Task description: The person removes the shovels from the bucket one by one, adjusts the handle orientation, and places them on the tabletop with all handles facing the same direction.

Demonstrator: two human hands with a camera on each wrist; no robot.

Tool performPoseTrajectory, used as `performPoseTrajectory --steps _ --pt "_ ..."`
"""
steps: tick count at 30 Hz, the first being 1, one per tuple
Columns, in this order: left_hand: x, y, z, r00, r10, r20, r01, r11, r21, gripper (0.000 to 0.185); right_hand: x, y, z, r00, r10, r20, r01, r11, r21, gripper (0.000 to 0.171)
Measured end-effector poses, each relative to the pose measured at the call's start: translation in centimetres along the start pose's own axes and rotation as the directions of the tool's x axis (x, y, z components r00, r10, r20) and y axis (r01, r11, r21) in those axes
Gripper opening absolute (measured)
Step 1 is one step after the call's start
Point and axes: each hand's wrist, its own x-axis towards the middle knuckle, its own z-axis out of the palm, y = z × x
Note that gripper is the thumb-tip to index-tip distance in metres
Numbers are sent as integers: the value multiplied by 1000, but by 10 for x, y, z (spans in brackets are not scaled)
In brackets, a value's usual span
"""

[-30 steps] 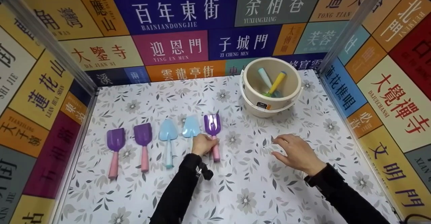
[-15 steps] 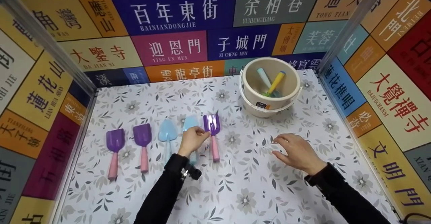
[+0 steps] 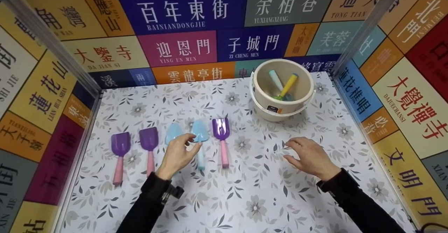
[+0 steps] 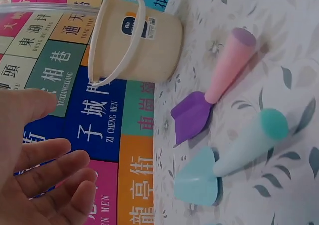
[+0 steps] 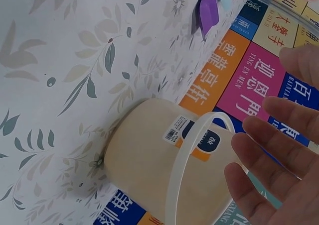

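My left hand (image 3: 177,154) is above the row of toy shovels, fingers loosely bent and nothing held. It overlaps the handle of one light blue shovel (image 3: 172,132) in the head view. Just right of its fingertips lies a second light blue shovel (image 3: 199,129), and beyond that a purple shovel (image 3: 221,129) with a pink handle. Two more pink-handled shovels, one purple (image 3: 120,145) at the far left and another purple (image 3: 148,138) beside it, complete the row. My right hand (image 3: 309,157) hovers on the right with relaxed, parted fingers, holding nothing.
A beige bucket (image 3: 260,101) with a white handle stands at the back right. Inside lean a yellow-handled tool (image 3: 288,86) and one with a pale green handle (image 3: 275,79). Printed panels (image 3: 178,47) wall the floral-covered table (image 3: 252,184) behind and at both sides.
My left hand has left the rightmost purple shovel's handle and moved left past the second blue shovel. The shovels stay where they lay. My right hand stays nearly still.
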Motion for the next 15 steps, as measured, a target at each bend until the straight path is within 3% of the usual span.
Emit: performPoseTrajectory --steps 4,9,12,15 --pt "-16 -3 -3 991 128 -44 -121 983 137 30 2 2 -2 1000 0 -13 0 1000 0 37" --pt "-32 -11 -4 958 272 -86 -239 929 281 38 6 6 -6 1000 -3 -22 3 1000 5 40" --pt "-42 -17 -6 941 326 -92 -278 899 338 40 8 9 -8 1000 -14 -24 14 1000 5 42" --pt "-50 -22 -8 937 339 -87 -287 887 362 42 11 11 -10 999 -23 -26 23 1000 0 41"
